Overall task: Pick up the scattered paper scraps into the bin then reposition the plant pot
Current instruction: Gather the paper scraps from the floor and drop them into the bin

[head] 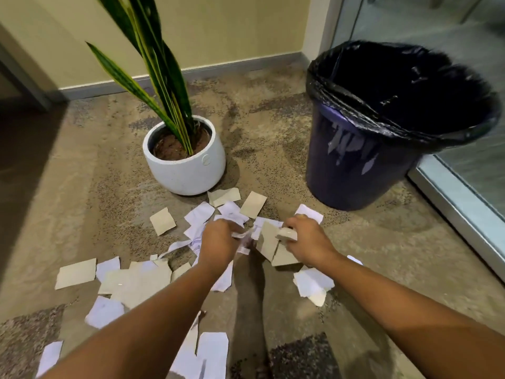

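Observation:
Several white and beige paper scraps (pixel 162 221) lie scattered over the carpet in front of me. My left hand (pixel 218 243) is closed around a bunch of white scraps at the middle of the pile. My right hand (pixel 306 237) grips beige and white scraps just to the right of it. A white round plant pot (pixel 188 170) with long green leaves stands beyond the scraps at centre left. A dark blue bin (pixel 352 170) lined with a black bag stands at the right, behind my right hand.
A cream wall with a grey skirting board (pixel 153 80) runs behind the pot. A glass door with a metal frame (pixel 461 212) borders the bin's right side. More scraps (pixel 213 351) lie close to me between my forearms.

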